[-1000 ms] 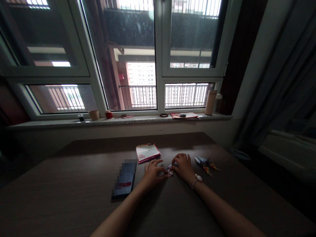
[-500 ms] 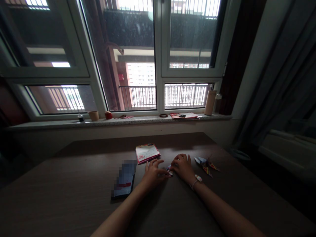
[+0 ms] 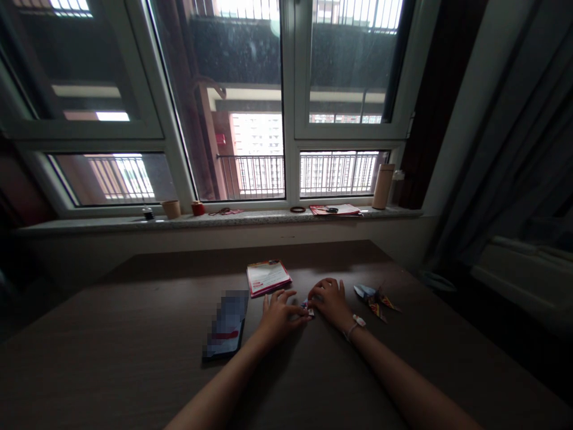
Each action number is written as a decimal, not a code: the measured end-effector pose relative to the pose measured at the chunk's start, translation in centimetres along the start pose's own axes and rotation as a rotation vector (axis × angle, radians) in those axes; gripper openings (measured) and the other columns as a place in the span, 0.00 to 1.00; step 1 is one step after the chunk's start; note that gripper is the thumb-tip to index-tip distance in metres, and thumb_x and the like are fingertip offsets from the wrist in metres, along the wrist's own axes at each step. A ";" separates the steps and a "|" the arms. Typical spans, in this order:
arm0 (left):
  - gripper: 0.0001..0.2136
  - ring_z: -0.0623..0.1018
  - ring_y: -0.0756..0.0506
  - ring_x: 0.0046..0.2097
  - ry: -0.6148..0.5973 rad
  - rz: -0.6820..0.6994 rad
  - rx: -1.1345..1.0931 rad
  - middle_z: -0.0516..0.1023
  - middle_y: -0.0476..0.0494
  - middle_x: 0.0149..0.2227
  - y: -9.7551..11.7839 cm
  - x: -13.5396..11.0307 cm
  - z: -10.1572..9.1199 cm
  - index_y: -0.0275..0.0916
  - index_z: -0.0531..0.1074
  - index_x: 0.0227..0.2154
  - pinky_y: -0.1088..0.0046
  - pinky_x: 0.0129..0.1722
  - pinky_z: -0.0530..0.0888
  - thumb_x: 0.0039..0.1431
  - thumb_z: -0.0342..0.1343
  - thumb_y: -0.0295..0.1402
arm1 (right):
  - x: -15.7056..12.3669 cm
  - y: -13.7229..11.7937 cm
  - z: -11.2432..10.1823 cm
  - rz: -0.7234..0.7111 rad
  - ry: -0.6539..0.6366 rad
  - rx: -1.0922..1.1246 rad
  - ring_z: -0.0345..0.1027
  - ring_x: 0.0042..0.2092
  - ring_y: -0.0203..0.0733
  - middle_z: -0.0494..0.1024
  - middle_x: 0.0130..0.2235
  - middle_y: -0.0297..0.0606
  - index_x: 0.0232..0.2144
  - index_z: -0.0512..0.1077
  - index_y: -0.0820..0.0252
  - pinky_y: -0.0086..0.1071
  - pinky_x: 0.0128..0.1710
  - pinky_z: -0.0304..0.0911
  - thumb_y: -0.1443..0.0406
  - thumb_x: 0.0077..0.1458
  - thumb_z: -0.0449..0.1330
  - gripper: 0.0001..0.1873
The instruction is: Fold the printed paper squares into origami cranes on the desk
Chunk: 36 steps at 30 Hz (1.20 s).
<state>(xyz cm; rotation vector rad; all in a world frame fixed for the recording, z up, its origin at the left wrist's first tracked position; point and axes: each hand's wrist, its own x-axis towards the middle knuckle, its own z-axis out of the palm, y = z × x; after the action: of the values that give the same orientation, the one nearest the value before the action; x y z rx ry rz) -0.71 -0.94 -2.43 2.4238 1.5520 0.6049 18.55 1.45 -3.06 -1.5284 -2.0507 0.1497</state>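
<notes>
A small folded piece of paper [image 3: 310,311], printed in white, purple and red, lies on the dark wooden table [image 3: 147,322] between my hands. My left hand [image 3: 278,315] pinches its left and near side with thumb and forefinger, the other fingers raised and spread. On its right side, the fingertips of my right hand [image 3: 331,302] press the paper and hide part of it. Just right of that hand lie pointed folded paper pieces [image 3: 375,300], blue-white and red-yellow. Beyond my left hand is a stack of printed square sheets [image 3: 268,278].
Left of my left arm lies a phone [image 3: 226,325], its screen blurred out. The windowsill [image 3: 264,218] beyond the table holds a paper cup [image 3: 171,209], a red spool [image 3: 197,208], a ring of tape [image 3: 298,209], scissors [image 3: 332,209] on red paper and a tan bottle [image 3: 384,186].
The view has shifted very slightly. Both hands keep nearly the same place and hold on the folded paper, with only tiny finger movement.
</notes>
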 end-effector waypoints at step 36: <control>0.13 0.58 0.32 0.64 -0.044 -0.106 0.030 0.68 0.50 0.60 0.5 -0.5 -0.6 0.65 0.78 0.40 0.35 0.60 0.45 0.52 0.57 0.55 | -1.0 0.5 -2.7 -0.115 -0.239 0.003 0.52 0.61 0.50 0.72 0.51 0.35 0.44 0.75 0.40 0.62 0.62 0.31 0.51 0.54 0.60 0.15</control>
<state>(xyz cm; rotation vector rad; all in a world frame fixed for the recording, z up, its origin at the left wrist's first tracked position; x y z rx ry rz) -0.76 -1.58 -1.80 2.3418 1.6705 0.5088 20.47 0.05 -1.37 -1.4445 -2.3167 0.3041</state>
